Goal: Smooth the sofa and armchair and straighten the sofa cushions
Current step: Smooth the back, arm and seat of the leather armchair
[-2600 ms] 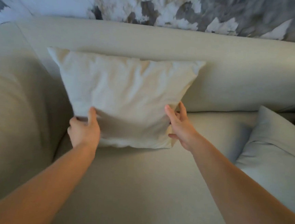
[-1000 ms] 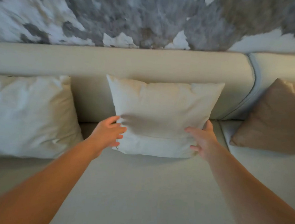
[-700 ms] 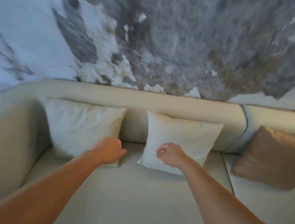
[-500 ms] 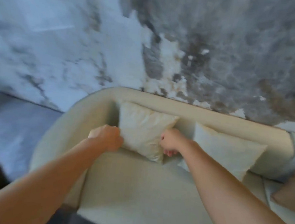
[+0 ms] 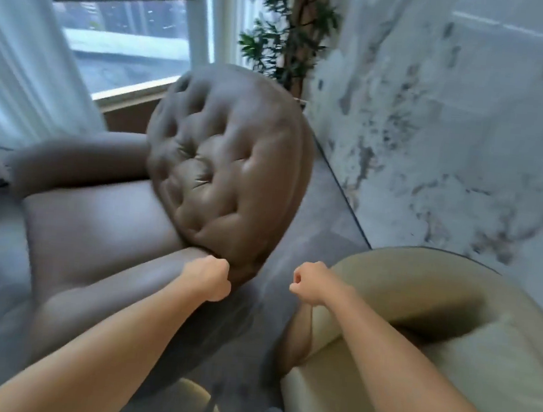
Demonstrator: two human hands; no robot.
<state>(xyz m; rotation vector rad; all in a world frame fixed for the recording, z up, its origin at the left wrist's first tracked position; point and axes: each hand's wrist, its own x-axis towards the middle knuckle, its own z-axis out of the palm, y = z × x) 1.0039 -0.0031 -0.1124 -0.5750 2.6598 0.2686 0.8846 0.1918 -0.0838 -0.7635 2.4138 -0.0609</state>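
A brown leather armchair (image 5: pixel 104 224) with a round tufted back (image 5: pixel 224 162) fills the left and middle of the view. My left hand (image 5: pixel 209 277) is a closed fist over its near armrest, holding nothing. My right hand (image 5: pixel 311 283) is also a fist, in the air above the gap between the armchair and the cream sofa (image 5: pixel 421 284). Only the sofa's curved left arm and part of its seat show at the lower right. A pale cushion (image 5: pixel 496 360) lies there, blurred.
Grey floor (image 5: pixel 325 210) runs between the two seats. A marbled wall (image 5: pixel 451 123) stands behind the sofa. A window (image 5: pixel 124 28), a white curtain (image 5: pixel 23 62) and a tall plant (image 5: pixel 295 33) are behind the armchair.
My view has swung left from the sofa cushions to the armchair. Both hands have left the cushions and are now closed fists held out in front.
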